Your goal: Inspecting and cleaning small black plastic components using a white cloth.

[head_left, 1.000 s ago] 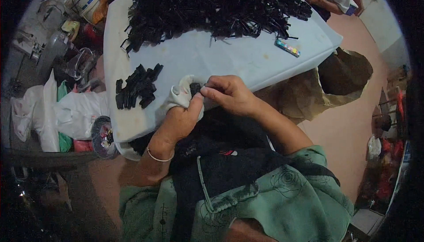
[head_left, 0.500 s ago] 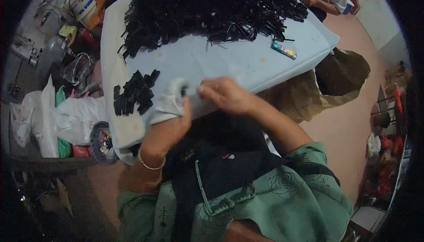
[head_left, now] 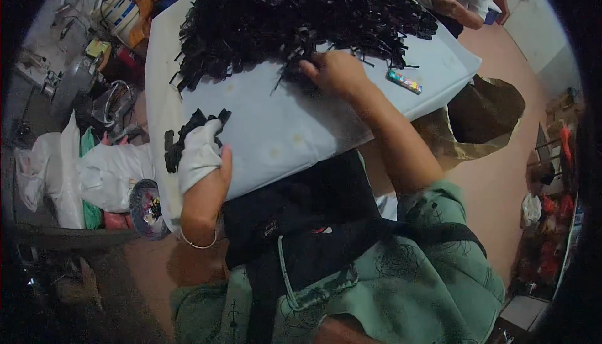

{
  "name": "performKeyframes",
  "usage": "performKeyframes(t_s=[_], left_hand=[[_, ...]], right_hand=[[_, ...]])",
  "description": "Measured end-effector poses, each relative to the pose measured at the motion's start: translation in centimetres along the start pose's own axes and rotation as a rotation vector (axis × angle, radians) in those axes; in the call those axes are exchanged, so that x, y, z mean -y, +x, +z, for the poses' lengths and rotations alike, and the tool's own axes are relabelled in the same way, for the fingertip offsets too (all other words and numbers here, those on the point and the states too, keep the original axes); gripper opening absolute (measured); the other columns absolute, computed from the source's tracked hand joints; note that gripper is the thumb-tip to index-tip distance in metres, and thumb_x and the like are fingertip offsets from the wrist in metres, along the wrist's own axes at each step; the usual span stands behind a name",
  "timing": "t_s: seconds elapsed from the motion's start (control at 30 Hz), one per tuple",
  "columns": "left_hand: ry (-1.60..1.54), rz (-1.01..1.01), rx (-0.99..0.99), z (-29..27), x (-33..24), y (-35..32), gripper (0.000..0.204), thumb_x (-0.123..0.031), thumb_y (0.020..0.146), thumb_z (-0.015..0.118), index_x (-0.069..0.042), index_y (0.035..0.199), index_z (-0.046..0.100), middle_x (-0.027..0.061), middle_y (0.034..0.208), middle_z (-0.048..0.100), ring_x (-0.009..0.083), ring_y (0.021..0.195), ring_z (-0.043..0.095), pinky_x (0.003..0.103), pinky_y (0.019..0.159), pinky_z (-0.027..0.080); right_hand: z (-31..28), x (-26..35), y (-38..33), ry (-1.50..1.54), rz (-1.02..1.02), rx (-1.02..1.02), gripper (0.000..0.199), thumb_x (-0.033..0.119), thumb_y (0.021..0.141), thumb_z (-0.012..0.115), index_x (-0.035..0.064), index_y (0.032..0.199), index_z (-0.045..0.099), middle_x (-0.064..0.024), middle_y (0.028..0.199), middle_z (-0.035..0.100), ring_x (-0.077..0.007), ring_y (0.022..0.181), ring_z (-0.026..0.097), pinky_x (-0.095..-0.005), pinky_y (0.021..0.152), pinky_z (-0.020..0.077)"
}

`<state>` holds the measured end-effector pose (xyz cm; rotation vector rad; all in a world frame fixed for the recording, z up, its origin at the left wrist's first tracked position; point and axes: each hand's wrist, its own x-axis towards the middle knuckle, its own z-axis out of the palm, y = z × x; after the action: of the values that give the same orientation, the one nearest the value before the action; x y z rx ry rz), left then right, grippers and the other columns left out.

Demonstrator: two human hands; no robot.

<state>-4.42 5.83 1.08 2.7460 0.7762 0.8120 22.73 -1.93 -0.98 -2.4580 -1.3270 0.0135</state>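
Note:
My left hand [head_left: 204,149], its fingers covered in white cloth with the thumb bare, lies over a small heap of black pieces [head_left: 170,153] at the table's left. The bare thumb stands apart from the covered fingers, and part of that heap is hidden beneath them. Farther off, my right hand [head_left: 338,73] reaches to the near edge of a big pile of slim black pieces [head_left: 263,21]. Its fingertips are among dark pieces and partly blurred; whether they grip one is not clear. The pieces look like small plastic parts with thin prongs.
A white-covered table [head_left: 269,137] carries both heaps. On its right lies a small colourful packet [head_left: 404,81]. Beyond the far right corner, another person's hand [head_left: 446,4] shows. An open brown sack [head_left: 483,115] stands at the right, and white bags [head_left: 113,178] at the left.
My left hand has moved left onto the small heap. My right hand has gone from near the left hand up to the big pile. The other person's hand has shifted.

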Motion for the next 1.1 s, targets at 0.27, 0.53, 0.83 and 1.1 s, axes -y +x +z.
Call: performKeyframes(t_s=[0.27,0.53,0.83,1.1], left_hand=[[-0.108,0.062,0.028,2.4,-2.0,-2.2,0.029,-0.014,0.076,0.058,-0.002,0.102,0.053,0.0173,0.094,0.055,0.0315,0.088,0.054,0.036,0.078,0.043],[-0.282,-0.016,0.100,2.9,-3.5,-2.4,0.019,-0.013,0.076,0.056,-0.004,0.093,0.056,0.0159,0.087,0.056,0.0328,0.082,0.054,0.037,0.074,0.043],[-0.358,-0.020,0.067,4.3,-3.4,-2.6,0.020,-0.018,0.079,0.052,-0.004,0.093,0.057,0.0169,0.088,0.057,0.0337,0.082,0.055,0.038,0.074,0.043],[-0.394,-0.090,0.121,4.8,-2.4,-2.9,0.021,-0.019,0.080,0.050,-0.004,0.093,0.058,0.0173,0.088,0.059,0.0349,0.082,0.056,0.039,0.074,0.044]], right_hand=[[-1.9,1.6,-6.3,0.328,-0.117,-0.075,0.034,0.034,0.081,0.052,0.0026,0.091,0.059,-0.0176,0.075,0.060,-0.0307,0.069,0.058,-0.0363,0.065,0.0453],[-0.5,1.3,-10.8,0.326,-0.174,-0.247,0.024,0.026,0.077,0.062,0.0024,0.079,0.057,-0.0148,0.065,0.056,-0.0261,0.055,0.056,-0.0334,0.051,0.0440],[2.4,4.9,-7.0,0.168,-0.095,-0.216,0.032,0.032,0.075,0.058,0.0016,0.076,0.048,-0.0172,0.066,0.057,-0.0340,0.060,0.057,-0.0423,0.054,0.0458],[2.4,4.4,-8.5,0.130,-0.267,-0.111,0.026,0.026,0.073,0.058,0.0032,0.080,0.046,-0.0159,0.066,0.057,-0.0346,0.062,0.056,-0.0434,0.055,0.0447]])
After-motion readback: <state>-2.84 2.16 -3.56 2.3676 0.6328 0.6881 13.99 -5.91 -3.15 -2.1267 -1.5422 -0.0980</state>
